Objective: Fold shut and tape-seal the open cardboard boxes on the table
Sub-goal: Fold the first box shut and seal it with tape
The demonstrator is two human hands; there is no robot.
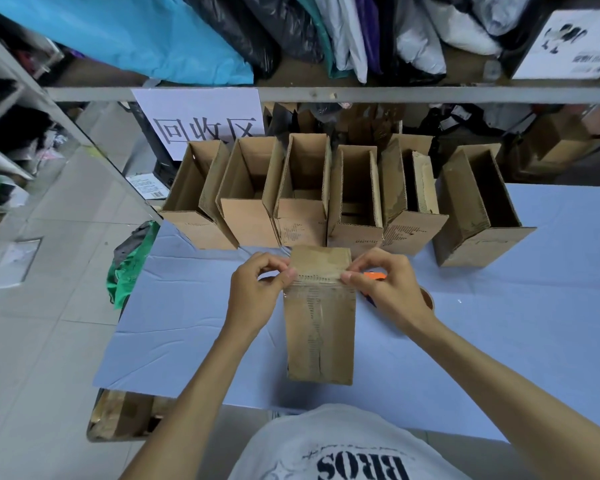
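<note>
The person stands at the near edge of the table (534,306), which is covered in pale blue. A closed cardboard box (321,334) stands right in front of them, about midway between the near and far edges. Its flaps are folded shut, and a strip of clear tape (317,280) runs across it from side to side.

The left hand (253,296) pinches the left end of that strip between thumb and forefinger at the box's left edge, with the other fingers curled in. The right hand (385,289) does the same at the right edge, thumb and forefinger pressed together on the tape.

Just behind the right hand an orange object (374,276) peeks out, too hidden to name. A brown round thing (428,299) shows beside the wrist.

Along the far edge stands a row of six open cardboard boxes, flaps up, from the leftmost box (201,209) near the far left corner to the rightmost box (478,216), which stands a little apart. Behind them a white paper sign (205,123) hangs from a grey shelf rail (395,95).
</note>
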